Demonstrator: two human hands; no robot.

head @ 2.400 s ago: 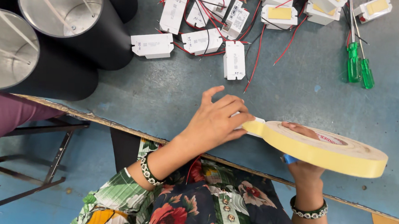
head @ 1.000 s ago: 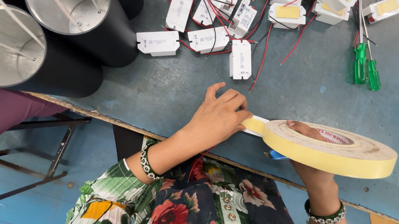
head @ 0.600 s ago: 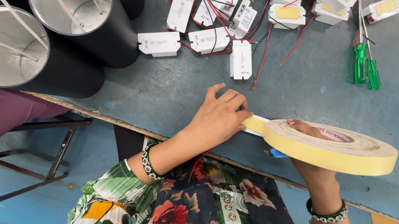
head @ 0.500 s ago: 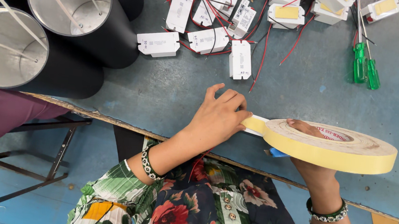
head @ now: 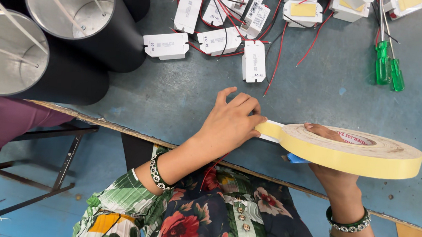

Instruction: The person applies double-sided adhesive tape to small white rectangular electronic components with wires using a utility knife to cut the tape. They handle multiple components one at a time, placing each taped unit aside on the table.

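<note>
Peeling tape: left hand (head: 232, 122) pinches the tape end (head: 270, 129); right hand (head: 337, 175) clasps the roll (head: 350, 152) at 3 o'clock. Next: steady pull.

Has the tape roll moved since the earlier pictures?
No. The tape roll sits the same way against the table edge and green screwdrivers; small shifts match camera movement.

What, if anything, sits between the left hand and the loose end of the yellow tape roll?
Nothing visible does. The left hand already pinches the tape end drawn off the tape roll, which the right hand holds above the table. The white boxes lie farther back.
</note>
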